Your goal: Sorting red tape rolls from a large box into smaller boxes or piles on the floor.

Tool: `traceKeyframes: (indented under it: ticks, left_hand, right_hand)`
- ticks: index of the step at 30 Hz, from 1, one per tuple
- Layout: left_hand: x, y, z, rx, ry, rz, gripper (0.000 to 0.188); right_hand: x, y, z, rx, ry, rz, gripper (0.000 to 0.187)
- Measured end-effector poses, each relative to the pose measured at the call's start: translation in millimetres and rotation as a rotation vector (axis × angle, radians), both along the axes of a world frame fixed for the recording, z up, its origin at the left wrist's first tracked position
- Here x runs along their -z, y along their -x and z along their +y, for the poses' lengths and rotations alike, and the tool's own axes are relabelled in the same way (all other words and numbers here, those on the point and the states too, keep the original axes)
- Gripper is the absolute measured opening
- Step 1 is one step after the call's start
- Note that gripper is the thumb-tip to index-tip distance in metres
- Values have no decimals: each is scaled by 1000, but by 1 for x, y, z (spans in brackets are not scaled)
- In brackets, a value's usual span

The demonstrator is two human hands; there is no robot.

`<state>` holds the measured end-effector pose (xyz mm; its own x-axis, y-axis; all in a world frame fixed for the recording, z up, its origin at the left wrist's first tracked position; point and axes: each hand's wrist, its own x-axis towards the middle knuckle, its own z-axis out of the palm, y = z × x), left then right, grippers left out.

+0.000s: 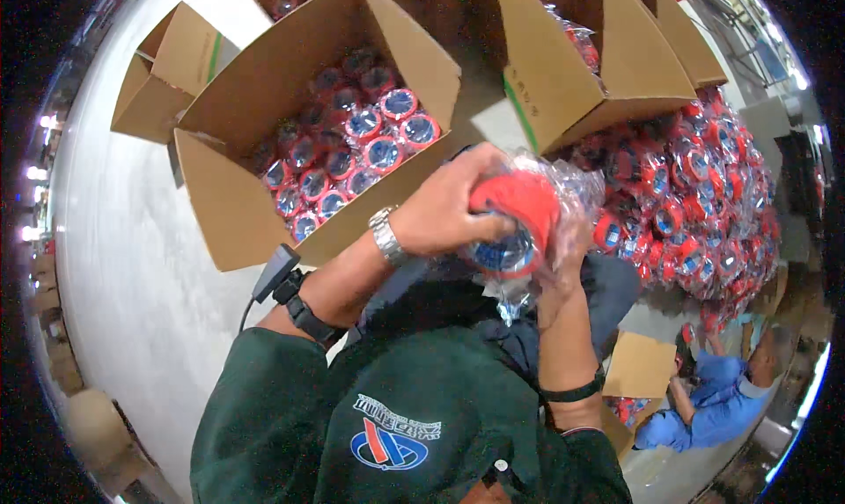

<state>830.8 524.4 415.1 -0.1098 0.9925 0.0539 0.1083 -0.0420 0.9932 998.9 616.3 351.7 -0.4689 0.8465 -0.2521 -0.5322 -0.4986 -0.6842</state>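
A red roll with a blue-and-white end sits in a clear crinkled plastic wrapper, held in front of my chest. My left hand grips the roll from above and the left, its fingers curled over the top. Under and behind the wrapper, my right hand holds it from the right side, mostly hidden by the plastic. An open cardboard box filled with several wrapped red rolls stands just beyond my left hand.
A large heap of wrapped red rolls lies to the right. More open cardboard boxes stand at the back and far left. A person in blue crouches at the lower right by a cardboard flap.
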Motion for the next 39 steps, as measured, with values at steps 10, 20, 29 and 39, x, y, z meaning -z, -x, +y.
traceKeyframes:
  ticks: [10, 20, 29, 39]
  left_hand:
    - [44, 45, -38, -281, 106, 59, 71]
    - [35, 56, -32, -198, 197, 19, 76]
    - [32, 40, -32, -302, 76, 321, 72]
    - [2, 29, -49, 20, -498, 366, 65]
  right_hand:
    - [-6, 6, 28, -263, -410, -531, 6]
    - [-92, 37, -5, -277, -994, -311, 6]
    - [-87, 44, 8, -370, -1564, -556, 9]
    - [-52, 34, 29, -1176, -558, -583, 33]
